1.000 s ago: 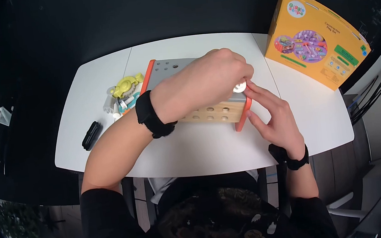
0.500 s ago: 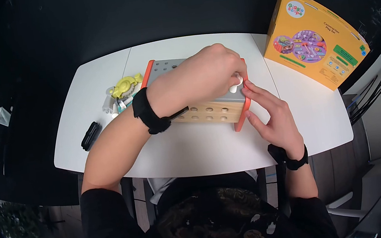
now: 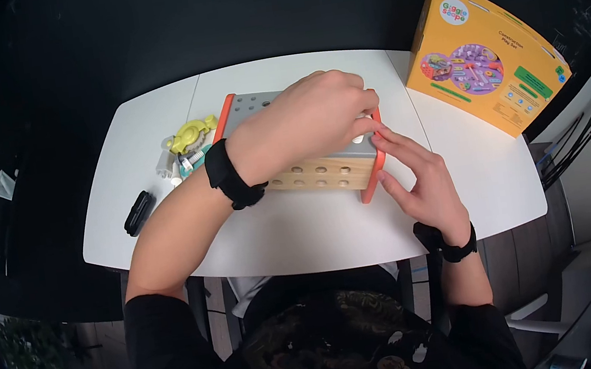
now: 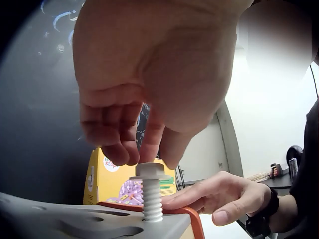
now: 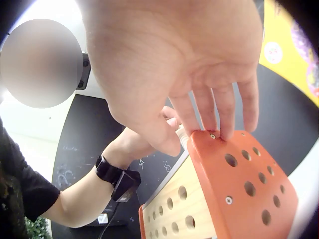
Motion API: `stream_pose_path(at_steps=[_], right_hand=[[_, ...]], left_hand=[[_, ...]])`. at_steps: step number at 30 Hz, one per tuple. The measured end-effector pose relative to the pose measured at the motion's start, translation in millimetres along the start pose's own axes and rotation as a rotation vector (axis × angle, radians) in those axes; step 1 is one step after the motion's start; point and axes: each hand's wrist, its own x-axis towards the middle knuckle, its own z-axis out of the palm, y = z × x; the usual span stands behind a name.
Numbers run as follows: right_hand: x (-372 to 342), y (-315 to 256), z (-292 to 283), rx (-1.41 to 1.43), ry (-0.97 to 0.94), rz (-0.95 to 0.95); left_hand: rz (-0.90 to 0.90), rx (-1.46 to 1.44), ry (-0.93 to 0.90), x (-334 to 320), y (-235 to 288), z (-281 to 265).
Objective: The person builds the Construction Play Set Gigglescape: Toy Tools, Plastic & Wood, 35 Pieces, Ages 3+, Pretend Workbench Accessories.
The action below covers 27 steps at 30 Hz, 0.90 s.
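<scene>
At the right end of the bench (image 3: 333, 175), catalogued from my distant post: one white screw (image 4: 152, 199), near upright on the grey top (image 3: 236, 119), head uppermost, long axis roughly vertical. Whether its tip sits in a hole, I cannot tell.

Left hand (image 3: 316, 116): directly over the screw and the nearer of the two. Thumb and forefinger tips pinch the head from above, by my reading of the left wrist view; other fingers bent. I judge the grip to be in line with the screw's axis, which is the relation any turn or lift would depend on. Its forearm crosses the bench from the left and hides much of the top from me.

Right hand (image 3: 428, 182): just right of the screw, not gripping it. Fingers straight, tips resting on the upper edge of the orange panel (image 5: 249, 204), thumb apart from them.

Bench: long axis left to right on the white table (image 3: 303, 239); round holes in front and panel.

Farther left: yellow piece (image 3: 192, 132), with small loose parts beside it; black case (image 3: 139, 212), nearer the person's side.

Farther right: yellow box (image 3: 487, 55), standing beyond the right hand.

Farthest: dark wall (image 3: 250, 11).
</scene>
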Motion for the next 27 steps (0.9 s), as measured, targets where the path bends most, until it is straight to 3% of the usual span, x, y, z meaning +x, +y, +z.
stream_pose_path(at_steps=[1,8,14,17,20,23,27], right_hand=[[0.2,0.0,0.0,-0.003,-0.002,-0.004],[0.3,-0.5,-0.1,-0.005,0.000,-0.009],[-0.1,0.0,0.3,-0.004,-0.004,0.012],[0.3,-0.7,-0.7,0.005,0.001,-0.009],[0.5,-1.7,-1.4,-0.012,-0.015,0.004],[0.3,-0.6,-0.4,-0.004,-0.006,-0.003],[0.0,-0.8,-0.6,-0.005,-0.009,0.003]], left_hand=[[-0.028,0.071,-0.072,0.7,1.0,-1.5],[0.056,-0.105,-0.030,-0.6,-10.0,-0.1],[0.084,-0.140,-0.111,4.3,-10.2,-2.7],[0.031,-0.182,-0.014,4.7,-2.3,-0.9],[-0.094,-0.023,0.038,4.1,4.7,1.0],[-0.094,0.057,-0.114,4.7,1.6,1.8],[0.041,-0.111,-0.102,2.5,-9.6,3.9]])
